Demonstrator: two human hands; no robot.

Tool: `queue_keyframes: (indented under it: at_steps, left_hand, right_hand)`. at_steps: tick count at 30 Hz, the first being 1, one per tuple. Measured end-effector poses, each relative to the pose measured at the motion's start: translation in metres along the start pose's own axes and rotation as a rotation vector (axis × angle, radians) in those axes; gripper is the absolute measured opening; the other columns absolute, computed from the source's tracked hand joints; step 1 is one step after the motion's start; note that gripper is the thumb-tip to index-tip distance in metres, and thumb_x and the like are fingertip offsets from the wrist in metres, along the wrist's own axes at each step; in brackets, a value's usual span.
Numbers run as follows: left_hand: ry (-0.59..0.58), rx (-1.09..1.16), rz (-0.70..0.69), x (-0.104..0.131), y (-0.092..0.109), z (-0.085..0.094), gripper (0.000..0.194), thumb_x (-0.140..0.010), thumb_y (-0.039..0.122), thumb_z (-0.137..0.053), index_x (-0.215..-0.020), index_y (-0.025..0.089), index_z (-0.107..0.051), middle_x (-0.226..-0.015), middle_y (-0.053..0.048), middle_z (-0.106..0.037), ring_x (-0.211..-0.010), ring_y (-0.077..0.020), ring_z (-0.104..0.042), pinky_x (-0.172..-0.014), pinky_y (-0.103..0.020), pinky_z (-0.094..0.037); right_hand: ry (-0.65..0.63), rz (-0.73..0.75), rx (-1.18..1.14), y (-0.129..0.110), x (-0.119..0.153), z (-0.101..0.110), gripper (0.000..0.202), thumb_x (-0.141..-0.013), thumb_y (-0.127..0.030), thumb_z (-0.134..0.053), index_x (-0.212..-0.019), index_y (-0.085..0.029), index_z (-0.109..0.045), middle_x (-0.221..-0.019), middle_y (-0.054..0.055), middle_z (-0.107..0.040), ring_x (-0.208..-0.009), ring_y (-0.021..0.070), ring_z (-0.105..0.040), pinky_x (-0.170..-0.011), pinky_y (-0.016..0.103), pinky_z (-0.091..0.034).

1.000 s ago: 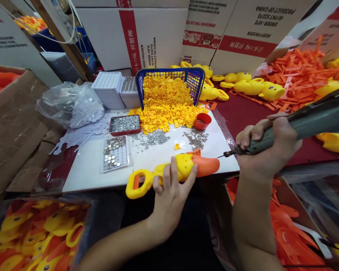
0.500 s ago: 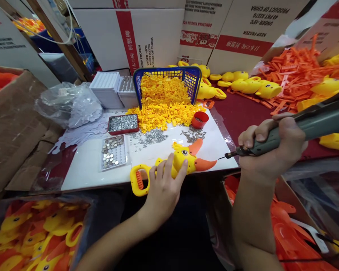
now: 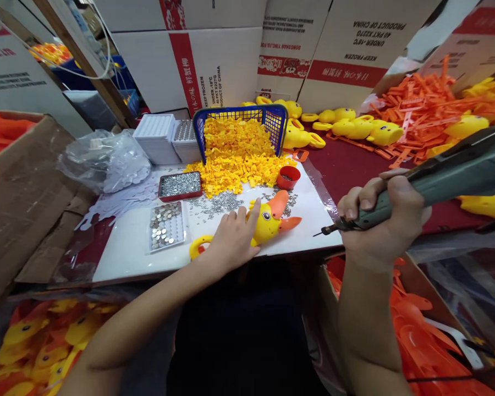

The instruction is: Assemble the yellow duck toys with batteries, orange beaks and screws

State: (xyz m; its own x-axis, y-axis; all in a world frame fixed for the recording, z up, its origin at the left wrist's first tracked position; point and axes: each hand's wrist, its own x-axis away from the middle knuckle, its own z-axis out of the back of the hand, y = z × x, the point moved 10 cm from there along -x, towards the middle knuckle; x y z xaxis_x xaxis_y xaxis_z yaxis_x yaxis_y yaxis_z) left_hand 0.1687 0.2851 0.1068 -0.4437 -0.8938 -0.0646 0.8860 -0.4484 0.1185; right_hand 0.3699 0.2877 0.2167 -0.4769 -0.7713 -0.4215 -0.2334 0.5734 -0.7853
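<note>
A yellow toy duck head (image 3: 264, 226) with an orange beak and a looped handle lies near the front edge of the white work surface. My left hand (image 3: 233, 240) is wrapped over its middle, hiding the body and part of the handle. To the right, my right hand (image 3: 390, 223) grips a grey-green electric screwdriver (image 3: 449, 179). The tool's thin bit points left, apart from the beak. Small metal screws (image 3: 218, 203) lie loose behind the toy, near a red cup (image 3: 289, 177).
Behind stands a blue basket (image 3: 198, 129) spilling small yellow parts. A red tray (image 3: 180, 186) of metal pieces and a white tray (image 3: 185, 225) of button cells are at left. Boxes of duck toys (image 3: 37, 344) and orange parts (image 3: 424, 341) flank my lap.
My left hand has slid forward over the toy, covering more of the handle. The beak has turned and shifted slightly left. The screwdriver stays in my right hand, and the view has shifted a little.
</note>
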Motion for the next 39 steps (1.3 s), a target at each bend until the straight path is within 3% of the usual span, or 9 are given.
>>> queue_keyframes:
  at_steps: [5, 10, 15, 21, 24, 26, 32, 35, 39]
  left_hand:
    - [0.202, -0.366, -0.025, 0.010, 0.019, 0.005, 0.063, -0.095, 0.022, -0.060, -0.153, 0.013, -0.037, -0.112, -0.019, -0.065, -0.094, -0.0335, -0.065, -0.077, -0.045, -0.053]
    - [0.374, -0.369, -0.083, 0.029, 0.039, 0.022, 0.053, -0.100, 0.041, -0.055, -0.146, 0.016, -0.047, -0.127, -0.025, -0.063, -0.103, -0.0365, -0.065, -0.081, -0.049, -0.053]
    - [0.466, -0.371, -0.130, 0.028, 0.058, 0.040, 0.025, -0.100, 0.018, -0.052, -0.122, 0.020, -0.062, -0.125, -0.016, -0.070, -0.089, -0.0277, -0.070, -0.069, -0.038, -0.053]
    - [0.587, -0.072, -0.023, 0.015, 0.040, 0.052, 0.017, -0.098, 0.019, -0.058, -0.114, 0.015, -0.065, -0.100, -0.007, -0.078, -0.082, -0.0236, -0.070, -0.068, -0.036, -0.055]
    - [0.623, 0.116, -0.021, 0.013, 0.034, 0.051, 0.011, -0.099, 0.019, -0.056, -0.100, 0.017, -0.067, -0.104, -0.007, -0.078, -0.093, -0.0256, -0.073, -0.077, -0.038, -0.058]
    - [0.672, 0.211, -0.036, 0.015, 0.033, 0.052, 0.015, -0.101, 0.018, -0.052, -0.101, 0.017, -0.067, -0.109, -0.009, -0.079, -0.101, -0.0261, -0.074, -0.083, -0.038, -0.059]
    - [0.787, 0.247, -0.076, 0.021, 0.038, 0.054, 0.020, -0.100, 0.015, -0.049, -0.098, 0.015, -0.069, -0.102, -0.012, -0.080, -0.095, -0.0269, -0.077, -0.081, -0.037, -0.062]
    - [0.775, 0.279, -0.075, 0.022, 0.034, 0.057, 0.022, -0.100, 0.015, -0.049, -0.097, 0.012, -0.071, -0.097, -0.012, -0.081, -0.087, -0.0271, -0.078, -0.075, -0.036, -0.062]
    - [0.644, 0.553, 0.002, 0.013, 0.003, 0.061, 0.022, -0.101, 0.023, -0.053, -0.098, 0.017, -0.074, -0.100, -0.008, -0.081, -0.089, -0.0227, -0.077, -0.079, -0.032, -0.059]
  right_hand:
    - [0.014, -0.008, 0.008, 0.000, 0.000, 0.003, 0.015, -0.069, -0.033, -0.072, -0.071, -0.023, -0.061, -0.042, -0.010, -0.042, -0.029, 0.0088, -0.034, -0.030, 0.023, -0.026]
    - [0.028, -0.020, -0.005, 0.002, -0.001, 0.006, 0.013, -0.068, -0.031, -0.071, -0.070, -0.022, -0.061, -0.041, -0.010, -0.042, -0.028, 0.0086, -0.035, -0.029, 0.023, -0.025]
    - [0.066, -0.037, -0.011, 0.005, 0.000, 0.007, 0.014, -0.063, -0.032, -0.070, -0.067, -0.022, -0.061, -0.040, -0.010, -0.042, -0.028, 0.0079, -0.033, -0.028, 0.023, -0.023]
    - [0.084, -0.051, -0.011, 0.005, 0.003, 0.005, 0.013, -0.061, -0.029, -0.067, -0.067, -0.021, -0.059, -0.040, -0.011, -0.043, -0.028, 0.0078, -0.034, -0.028, 0.022, -0.025]
    - [0.094, -0.045, -0.011, 0.002, 0.004, 0.005, 0.014, -0.060, -0.029, -0.066, -0.067, -0.021, -0.057, -0.039, -0.011, -0.043, -0.027, 0.0076, -0.033, -0.028, 0.021, -0.024]
    - [0.097, -0.038, -0.008, 0.001, 0.003, 0.005, 0.014, -0.060, -0.029, -0.065, -0.067, -0.021, -0.057, -0.039, -0.012, -0.043, -0.027, 0.0077, -0.032, -0.027, 0.021, -0.024]
    - [0.090, -0.029, -0.007, -0.002, 0.001, 0.008, 0.015, -0.060, -0.030, -0.066, -0.066, -0.021, -0.056, -0.039, -0.011, -0.044, -0.026, 0.0079, -0.032, -0.027, 0.022, -0.023]
    - [0.096, -0.031, -0.005, -0.002, 0.000, 0.010, 0.014, -0.060, -0.030, -0.065, -0.066, -0.021, -0.056, -0.039, -0.012, -0.043, -0.027, 0.0077, -0.032, -0.027, 0.022, -0.023]
    - [0.100, -0.036, 0.000, -0.003, 0.001, 0.012, 0.014, -0.061, -0.031, -0.065, -0.066, -0.022, -0.055, -0.039, -0.012, -0.042, -0.028, 0.0075, -0.032, -0.028, 0.022, -0.024]
